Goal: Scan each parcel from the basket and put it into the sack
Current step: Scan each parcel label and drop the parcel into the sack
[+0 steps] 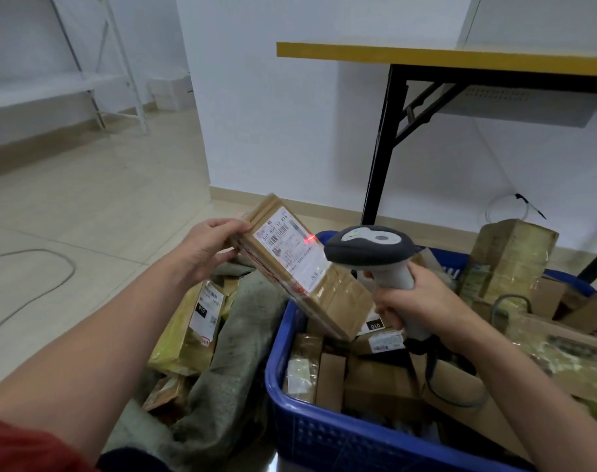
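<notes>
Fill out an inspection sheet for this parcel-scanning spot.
Surface: tiled floor.
Job's things: blue basket full of parcels; grey sack holding some; tilted parcel with red light dot on its label.
Clutter: nothing seen.
Hands: left hand holds the parcel; right hand grips the scanner.
Cables: black scanner cable over the basket's parcels; grey cable on floor.
Surroundings: yellow-topped table, white shelving, white walls.

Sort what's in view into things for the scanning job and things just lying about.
For the job:
parcel, held up by the left hand
scanner, gripped by the right hand and aimed at the parcel
basket, holding more parcels
sack, beside the basket

Lying about:
table
shelf
</notes>
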